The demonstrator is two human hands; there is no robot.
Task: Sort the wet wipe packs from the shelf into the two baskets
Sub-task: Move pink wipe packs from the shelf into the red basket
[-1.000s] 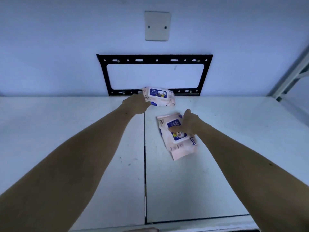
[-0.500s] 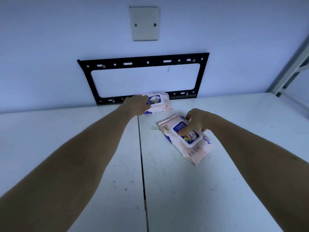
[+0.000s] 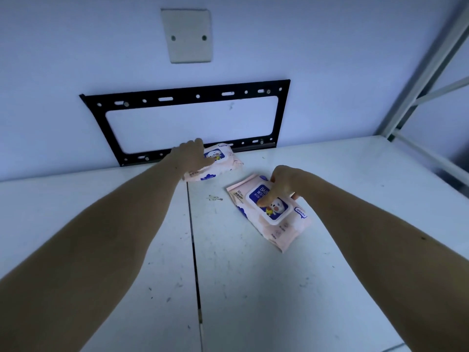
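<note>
Two pink wet wipe packs with blue-and-white lids lie on the white shelf (image 3: 279, 288). The far pack (image 3: 223, 163) sits near the back wall, and my left hand (image 3: 190, 156) grips its left end, thumb over the lid. The near pack (image 3: 276, 219) lies at a slant right of the shelf seam. My right hand (image 3: 281, 184) pinches its far end, thumb pressed on the lid and fingers curled under the edge. No basket is in view.
A black metal bracket frame (image 3: 185, 97) is fixed to the back wall, with a blank cover plate (image 3: 186, 34) above it. A grey shelf upright (image 3: 418, 69) stands at the right. A dark seam (image 3: 194, 250) splits the shelf boards.
The camera has moved closer and tilted. My left hand has settled further onto the far pack. My right hand has curled tighter round the near pack's far end; the pack has turned slightly.
</note>
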